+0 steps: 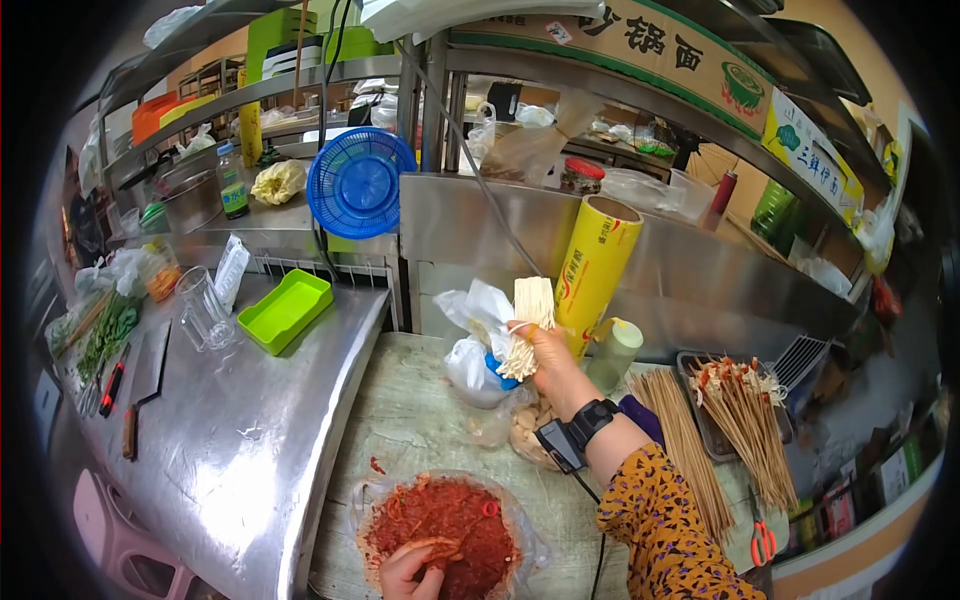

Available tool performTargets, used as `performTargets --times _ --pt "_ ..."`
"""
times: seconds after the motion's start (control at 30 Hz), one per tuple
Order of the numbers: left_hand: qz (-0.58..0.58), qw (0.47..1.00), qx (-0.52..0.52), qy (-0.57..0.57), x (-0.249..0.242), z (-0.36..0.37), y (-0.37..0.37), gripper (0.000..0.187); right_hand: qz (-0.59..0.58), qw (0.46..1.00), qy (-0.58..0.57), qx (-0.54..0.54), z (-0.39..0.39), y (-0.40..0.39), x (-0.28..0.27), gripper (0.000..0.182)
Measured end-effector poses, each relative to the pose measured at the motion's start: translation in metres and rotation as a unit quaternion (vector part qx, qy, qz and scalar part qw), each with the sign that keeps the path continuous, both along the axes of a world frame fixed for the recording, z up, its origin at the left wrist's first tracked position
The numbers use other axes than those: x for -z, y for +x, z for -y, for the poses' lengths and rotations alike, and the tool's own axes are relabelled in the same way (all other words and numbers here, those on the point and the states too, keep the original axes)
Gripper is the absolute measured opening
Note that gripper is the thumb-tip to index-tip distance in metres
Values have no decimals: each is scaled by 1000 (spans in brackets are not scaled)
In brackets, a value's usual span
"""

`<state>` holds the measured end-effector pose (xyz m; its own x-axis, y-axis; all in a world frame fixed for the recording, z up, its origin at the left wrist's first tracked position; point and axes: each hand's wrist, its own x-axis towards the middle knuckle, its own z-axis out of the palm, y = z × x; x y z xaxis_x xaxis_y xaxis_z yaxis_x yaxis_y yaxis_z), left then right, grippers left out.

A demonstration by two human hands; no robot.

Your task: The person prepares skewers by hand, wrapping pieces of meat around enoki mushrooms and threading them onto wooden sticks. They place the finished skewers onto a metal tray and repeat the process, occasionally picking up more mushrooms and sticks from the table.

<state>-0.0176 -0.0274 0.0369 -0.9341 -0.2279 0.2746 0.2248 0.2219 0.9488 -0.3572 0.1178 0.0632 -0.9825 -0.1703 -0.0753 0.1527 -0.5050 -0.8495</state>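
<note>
My right fingers (524, 328) close on enoki (532, 302) beyond the bowl (528, 535) of red sauce (435, 510); my left fingers (403, 563) pinch a reddish piece (440, 547) over it.

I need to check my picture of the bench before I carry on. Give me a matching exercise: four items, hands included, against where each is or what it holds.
1. Left hand
2. Right hand
3. Green tray
4. Orange-handled scissors

A. On the metal table
B. Gripping a pale stringy bundle
C. Near the loaded skewers
D. Pinching a red-coated piece over the red paste

Pairs: 1-D, 2-B, 3-A, 4-C
</note>
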Motion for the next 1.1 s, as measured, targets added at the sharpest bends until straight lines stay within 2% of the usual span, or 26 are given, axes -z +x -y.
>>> performTargets --times 0.03,0.13,0.27,0.33,0.47,0.5,0.53,0.6,0.63,0.67,0.7,0.73,0.77,0.8,0.87,0.9,0.97,1.0,1.07,1.1 --pt "3 1000 1 1 0 0 0 23 -7 999 38 16 -1 0 -1 30" --pt "-2 1000 4 1 0 0 0 23 -73 995 67 22 -6 4 -10 31" --pt "3 1000 0 4 3 0 1 24 -104 990 93 29 -15 25 -31 34" --pt "4 1000 -3 5 2 -1 2 24 -193 978 74 -1 -28 36 -42 33" --pt "-10 1000 -12 -11 -1 -3 1 24 -189 969 156 -6 -57 45 -52 33" --pt "-7 1000 -12 -14 0 -3 1 23 -185 977 108 -16 -63 48 -52 32" --pt "32 998 -25 53 11 -5 -1 24 -177 978 108 -13 -72 52 -52 32" --pt "-13 999 -29 5 24 0 -5 22 -174 972 159 -6 -91 75 -64 32" --pt "18 998 -57 14 24 -2 -2 24 -166 969 182 -26 -103 93 -73 33" --pt "3 997 -60 -55 18 -1 -2 24 -132 962 234 -52 -119 108 -76 36" --pt "48 997 -55 22 31 1 0 24 -142 941 297 -75 -130 133 -83 38" --pt "43 992 -57 100 29 -5 -1 24 -158 915 357 -101 -141 153 -88 41" --pt "52 992 -49 108 33 -2 0 24 -190 877 408 -165 -156 165 -83 47" --pt "54 990 -43 121 33 -2 -1 25 -262 795 527 -147 -174 174 -65 52" --pt "14 998 -48 40 33 -2 -2 25 -278 706 645 -94 -180 207 -55 55" --pt "19 998 -47 40 35 -2 -3 25 -274 707 645 -96 -184 218 -41 55" --pt "9 997 -65 50 40 -3 -3 26 -416 498 753 -108 -195 237 2 66" --pt "17 995 -67 65 37 -5 -3 26 -412 501 753 -112 -202 251 15 66" --pt "-5 996 -75 41 43 -4 -2 26 -352 569 714 -206 -214 271 30 73" --pt "-6 996 -77 41 42 -3 -3 26 -336 585 709 -207 -216 279 16 75"
